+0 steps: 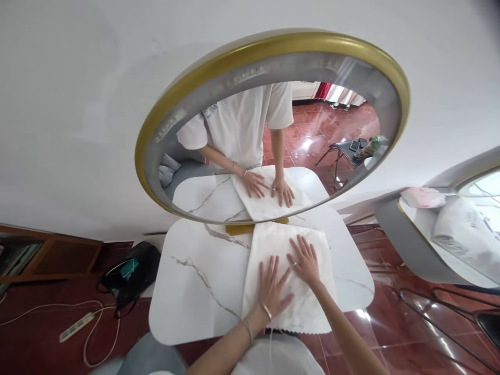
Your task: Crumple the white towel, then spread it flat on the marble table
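Note:
A white cloth (289,312) with zigzag edges lies spread on a white marble-patterned table (187,302), its near edge at the table's front. My left hand (273,289) rests flat on the cloth with fingers spread, a bracelet at the wrist. Farther right and a little farther back, my right hand (307,260) also presses flat on it, fingers apart, with a ring on one finger. Neither hand grips anything. Both hands and the cloth show again in the oval mirror.
A gold-rimmed oval mirror (273,151) stands at the table's back on a gold base (239,229). On the floor at left are a black bag (136,271) and a power strip (77,327) with cables. At right, a second table (414,245) carries a white plastic bag (466,229) and a pink-and-white packet (423,198).

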A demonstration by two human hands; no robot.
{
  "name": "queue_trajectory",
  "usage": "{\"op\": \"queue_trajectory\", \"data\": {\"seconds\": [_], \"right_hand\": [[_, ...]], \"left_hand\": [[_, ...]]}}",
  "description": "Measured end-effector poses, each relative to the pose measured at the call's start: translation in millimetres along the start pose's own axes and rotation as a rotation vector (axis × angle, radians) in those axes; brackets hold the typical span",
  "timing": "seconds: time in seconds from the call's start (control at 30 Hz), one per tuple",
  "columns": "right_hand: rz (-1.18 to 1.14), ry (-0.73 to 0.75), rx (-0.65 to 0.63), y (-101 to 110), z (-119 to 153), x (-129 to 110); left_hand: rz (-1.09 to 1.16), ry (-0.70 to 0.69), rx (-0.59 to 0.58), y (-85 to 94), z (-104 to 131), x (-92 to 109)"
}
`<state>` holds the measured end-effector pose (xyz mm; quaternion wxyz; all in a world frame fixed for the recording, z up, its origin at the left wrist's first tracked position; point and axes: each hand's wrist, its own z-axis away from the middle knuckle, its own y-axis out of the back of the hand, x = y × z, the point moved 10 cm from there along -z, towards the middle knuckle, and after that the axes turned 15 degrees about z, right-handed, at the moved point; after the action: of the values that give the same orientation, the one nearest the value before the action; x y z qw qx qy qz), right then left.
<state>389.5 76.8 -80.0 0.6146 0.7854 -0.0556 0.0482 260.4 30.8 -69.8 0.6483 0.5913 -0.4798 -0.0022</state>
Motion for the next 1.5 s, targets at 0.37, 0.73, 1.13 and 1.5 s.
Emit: {"op": "queue_trajectory", "data": {"seconds": [0.37, 0.73, 1.13, 1.5], "right_hand": [[-0.257, 0.105, 0.165, 38, 4, -150], [-0.123, 0.344, 0.012, 59, 71, -181], [-0.127, 0.015, 0.084, 17, 48, -31], [-0.140, 0.159, 0.106, 20, -4, -173]], "left_hand": [[-0.219, 0.112, 0.018, 68.3, 102, -53], [-0.273, 0.143, 0.065, 93.2, 133, -76], [-0.006, 0.079, -0.050, 31.9, 67, -36], [-0.208, 0.282, 0.134, 100.4, 143, -90]]}}
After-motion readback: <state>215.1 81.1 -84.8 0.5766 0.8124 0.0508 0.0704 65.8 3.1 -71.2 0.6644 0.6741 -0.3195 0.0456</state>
